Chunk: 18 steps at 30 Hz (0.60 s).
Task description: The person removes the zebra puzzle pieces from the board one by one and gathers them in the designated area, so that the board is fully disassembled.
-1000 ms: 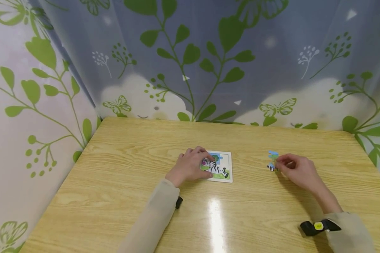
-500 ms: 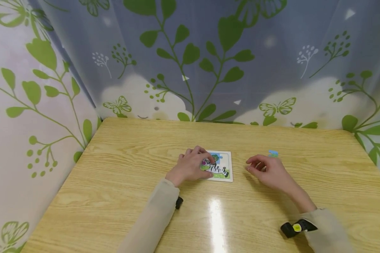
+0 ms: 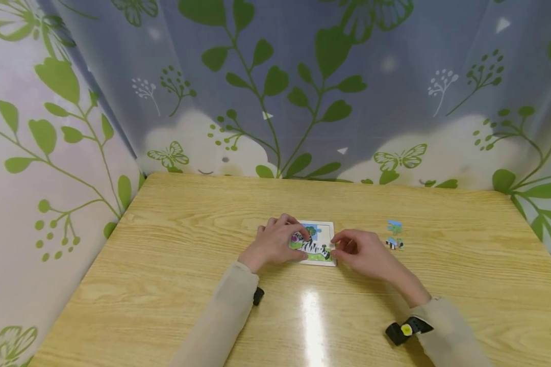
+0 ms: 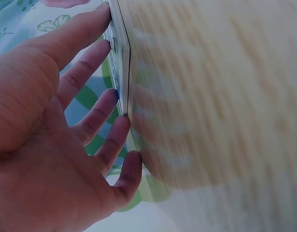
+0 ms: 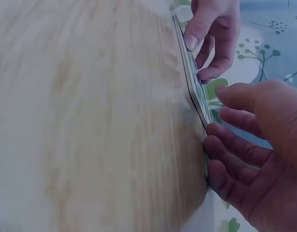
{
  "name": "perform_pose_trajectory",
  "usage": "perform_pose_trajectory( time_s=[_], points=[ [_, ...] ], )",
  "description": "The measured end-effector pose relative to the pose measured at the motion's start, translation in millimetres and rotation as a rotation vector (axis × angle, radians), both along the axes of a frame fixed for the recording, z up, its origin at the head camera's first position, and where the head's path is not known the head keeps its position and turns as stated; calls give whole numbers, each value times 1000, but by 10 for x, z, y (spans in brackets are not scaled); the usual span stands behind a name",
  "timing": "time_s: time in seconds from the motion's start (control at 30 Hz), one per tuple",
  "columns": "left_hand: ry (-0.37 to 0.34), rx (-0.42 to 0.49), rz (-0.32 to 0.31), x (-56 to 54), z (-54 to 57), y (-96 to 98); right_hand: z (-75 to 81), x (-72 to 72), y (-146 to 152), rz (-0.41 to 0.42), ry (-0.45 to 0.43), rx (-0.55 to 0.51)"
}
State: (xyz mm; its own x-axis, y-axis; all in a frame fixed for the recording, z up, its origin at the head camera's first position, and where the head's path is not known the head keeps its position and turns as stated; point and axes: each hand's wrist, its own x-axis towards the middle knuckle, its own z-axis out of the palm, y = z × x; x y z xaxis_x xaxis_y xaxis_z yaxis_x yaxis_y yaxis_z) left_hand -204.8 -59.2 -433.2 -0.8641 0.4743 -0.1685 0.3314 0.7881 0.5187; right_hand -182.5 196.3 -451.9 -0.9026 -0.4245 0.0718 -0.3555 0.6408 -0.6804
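A small zebra jigsaw puzzle (image 3: 316,248) lies in its white-edged tray (image 3: 327,228), with bare patches at the upper right. My left hand (image 3: 271,244) rests at the tray's left side, thumb near the front edge and index finger over the picture. Its fingers (image 4: 96,115) are spread along the edge in the left wrist view. At the right edge, my right hand (image 3: 365,253) has thumb and index fingertips, set apart, by the picture. In the right wrist view no piece shows between the thumb (image 5: 235,94) and index finger. Other right fingers (image 5: 233,169) lie low, loosely bent.
Two loose pieces, one blue and green (image 3: 395,227) and one with zebra stripes (image 3: 394,244), lie right of the tray on the wooden table (image 3: 202,219). A leaf-patterned curtain (image 3: 303,127) stands along the back edge. Each wrist wears a black strap (image 3: 408,330).
My right hand has moved left from beside the loose pieces to the tray's right edge, its thumb and index finger parting. The loose pieces are uncovered. My left hand has stayed put.
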Motion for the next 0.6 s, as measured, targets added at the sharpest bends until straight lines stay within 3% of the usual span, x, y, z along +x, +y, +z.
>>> perform_pose_trajectory(
  time_s=[0.4,0.6],
  points=[
    [-1,-7,3,4,-1,6,-86,-42,-92,9,58,62],
    [-4,-6,7,2,-3,10,-84,-45,-103,4,40,75]
  ],
)
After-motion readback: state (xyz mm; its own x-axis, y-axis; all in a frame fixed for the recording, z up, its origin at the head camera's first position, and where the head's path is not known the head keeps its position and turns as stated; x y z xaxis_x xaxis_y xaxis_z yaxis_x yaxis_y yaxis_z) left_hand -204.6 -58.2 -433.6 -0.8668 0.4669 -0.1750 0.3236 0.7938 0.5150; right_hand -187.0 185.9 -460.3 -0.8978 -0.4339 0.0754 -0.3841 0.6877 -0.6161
